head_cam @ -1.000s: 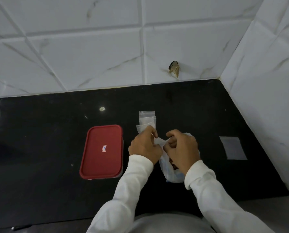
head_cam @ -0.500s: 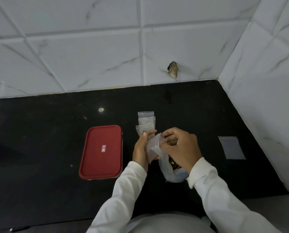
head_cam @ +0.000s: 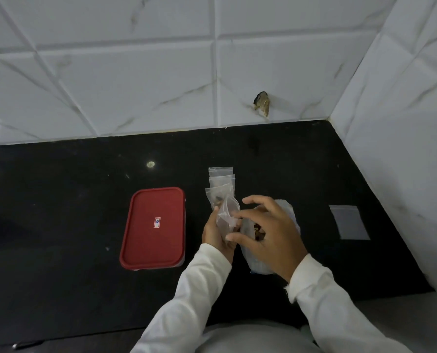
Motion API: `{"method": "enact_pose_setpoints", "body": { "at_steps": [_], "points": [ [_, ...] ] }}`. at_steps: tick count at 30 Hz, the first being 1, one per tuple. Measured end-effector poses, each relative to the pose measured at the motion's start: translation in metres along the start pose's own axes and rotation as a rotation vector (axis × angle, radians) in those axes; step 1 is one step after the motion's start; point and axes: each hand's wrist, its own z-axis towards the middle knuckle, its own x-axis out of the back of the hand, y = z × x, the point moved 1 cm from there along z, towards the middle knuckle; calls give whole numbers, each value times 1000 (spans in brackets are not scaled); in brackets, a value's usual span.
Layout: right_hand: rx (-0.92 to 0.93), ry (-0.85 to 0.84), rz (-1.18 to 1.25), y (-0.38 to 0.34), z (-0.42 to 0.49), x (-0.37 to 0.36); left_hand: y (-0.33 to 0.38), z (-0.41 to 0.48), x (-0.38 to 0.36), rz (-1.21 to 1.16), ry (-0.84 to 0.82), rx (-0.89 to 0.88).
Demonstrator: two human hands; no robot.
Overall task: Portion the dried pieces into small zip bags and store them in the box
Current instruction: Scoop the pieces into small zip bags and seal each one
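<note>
The left hand [head_cam: 216, 235] grips a small zip bag [head_cam: 226, 212], mouth gaping. The right hand [head_cam: 271, 233] hovers beside it, fingers spread and holding nothing, over a larger bag [head_cam: 258, 263] of dried pieces [head_cam: 259, 231]. The red-lidded box [head_cam: 152, 226] sits shut on the counter [head_cam: 59, 225] left of the left hand; other small bags [head_cam: 221, 182] lie just beyond the hands.

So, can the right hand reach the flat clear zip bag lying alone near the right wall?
Probably yes: the right hand holds nothing, and bare black countertop separates it from the flat clear zip bag.
</note>
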Motion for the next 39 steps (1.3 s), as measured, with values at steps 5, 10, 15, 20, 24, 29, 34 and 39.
{"method": "enact_pose_setpoints", "body": {
  "at_steps": [5, 10, 15, 20, 24, 29, 34, 39],
  "points": [
    [19, 66, -150, -16, 3, 5, -3, 2, 4, -57, -29, 86],
    [47, 123, -195, -21, 5, 5, 2, 0, 7, -77, -44, 105],
    [85, 216, -209, -13, 2, -4, 8, 6, 6, -19, 22, 136],
    [45, 177, -181, -14, 3, 0, 7, 8, 5, -82, -23, 126],
    [15, 161, -163, -10, 2, -1, 5, 1, 5, -49, -96, 108],
    [19, 199, -226, -8, 1, -7, 3, 0, 6, -134, -129, 168],
    [-7, 155, -273, -2, -1, -12, 5, -2, 6, -159, -172, 204],
    [39, 171, -171, -5, -5, -5, 13, 2, 3, -159, -171, 171]
  ]
}}
